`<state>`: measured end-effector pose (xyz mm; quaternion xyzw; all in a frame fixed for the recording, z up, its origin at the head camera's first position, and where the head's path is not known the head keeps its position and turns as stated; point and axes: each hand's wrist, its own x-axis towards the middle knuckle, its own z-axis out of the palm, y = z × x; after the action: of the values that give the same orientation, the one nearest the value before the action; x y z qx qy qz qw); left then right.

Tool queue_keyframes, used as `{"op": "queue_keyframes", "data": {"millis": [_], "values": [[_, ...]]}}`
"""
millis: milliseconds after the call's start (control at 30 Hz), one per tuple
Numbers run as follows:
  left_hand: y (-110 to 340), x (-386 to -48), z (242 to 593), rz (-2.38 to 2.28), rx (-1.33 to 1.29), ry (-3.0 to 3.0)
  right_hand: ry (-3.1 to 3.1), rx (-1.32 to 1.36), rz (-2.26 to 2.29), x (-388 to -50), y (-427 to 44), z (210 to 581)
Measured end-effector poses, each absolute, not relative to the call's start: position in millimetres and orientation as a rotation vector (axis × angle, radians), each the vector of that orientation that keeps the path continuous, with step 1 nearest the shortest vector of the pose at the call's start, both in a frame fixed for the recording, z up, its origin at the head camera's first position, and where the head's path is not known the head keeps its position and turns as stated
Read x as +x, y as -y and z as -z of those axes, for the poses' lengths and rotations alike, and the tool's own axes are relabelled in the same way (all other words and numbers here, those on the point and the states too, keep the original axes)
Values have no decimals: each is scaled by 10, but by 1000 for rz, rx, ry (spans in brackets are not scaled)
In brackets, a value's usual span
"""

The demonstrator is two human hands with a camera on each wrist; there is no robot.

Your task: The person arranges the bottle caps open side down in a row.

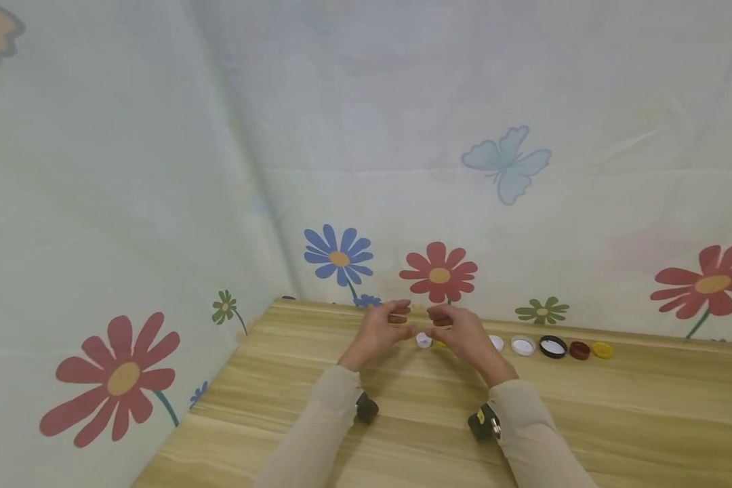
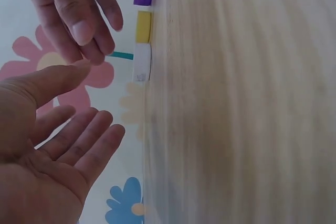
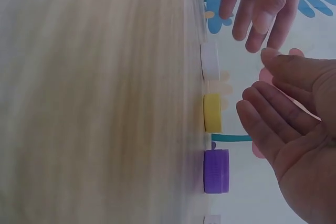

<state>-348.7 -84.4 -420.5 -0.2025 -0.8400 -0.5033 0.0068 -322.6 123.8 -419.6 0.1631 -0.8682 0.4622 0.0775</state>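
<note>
My left hand (image 1: 379, 331) hovers over the table's far side, fingers loosely bent and holding nothing. Facing it across a small gap is my right hand (image 1: 463, 335), also bare, its fingers relaxed. A white cap (image 1: 423, 340) lies on the table between and below the hands. A yellow cap (image 3: 212, 113) comes just beside it, mostly hidden by the right hand in the head view. Then a purple ribbed cap (image 3: 216, 171) follows in the right wrist view; the right hand covers it in the head view. Neither hand touches a cap.
The row runs on to the right with a white cap (image 1: 496, 343), a white lid (image 1: 523, 346), a black-rimmed lid (image 1: 552, 347), a dark red cap (image 1: 579, 350) and a yellow cap (image 1: 602, 350). Behind the wood-grain table (image 1: 305, 352) hangs a flowered curtain (image 1: 366, 169).
</note>
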Motion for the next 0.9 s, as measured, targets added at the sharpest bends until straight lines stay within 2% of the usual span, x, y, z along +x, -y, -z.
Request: {"op": "queue_keyframes", "data": {"millis": [900], "values": [[773,-3535,4365,1519,-634,2749,2726,557,-1167,-3343,-1230,4304]]}}
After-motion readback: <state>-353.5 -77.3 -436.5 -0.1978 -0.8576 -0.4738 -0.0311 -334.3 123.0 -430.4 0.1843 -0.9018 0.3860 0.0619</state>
